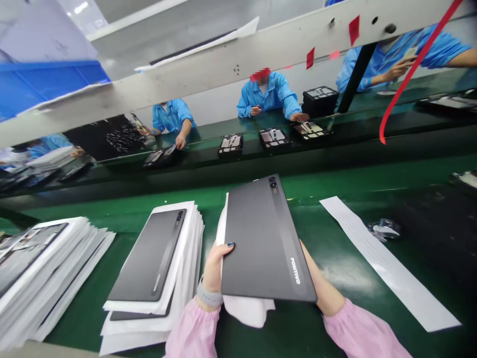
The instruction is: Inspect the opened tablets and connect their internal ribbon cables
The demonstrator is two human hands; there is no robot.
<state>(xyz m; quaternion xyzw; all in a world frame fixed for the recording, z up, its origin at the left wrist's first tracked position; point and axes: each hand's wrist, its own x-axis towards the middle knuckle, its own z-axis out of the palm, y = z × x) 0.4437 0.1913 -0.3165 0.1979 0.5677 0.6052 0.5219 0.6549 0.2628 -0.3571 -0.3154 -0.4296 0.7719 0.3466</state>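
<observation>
Grey tablet (266, 238): I'm gripping it steadily by both edges, left hand (217, 266) and right hand (322, 283) closed on it, against white paper (246, 312).

Bright, even light falls from above, with a lamp (80, 7) glowing at the upper left of the frame. 1 pale patch of glare lies on the green conveyor belt (341, 273), lower right of centre, and a soft sheen crosses the dark tablet (261, 238). Shadows are faint. Wide-angle distortion tilts the white overhead beam (186, 74) and stretches the stack of white sheets (44, 268) at lower left. Far detail looks soft, and 1 red pixelated block (260, 74) hides a head at top centre.
</observation>
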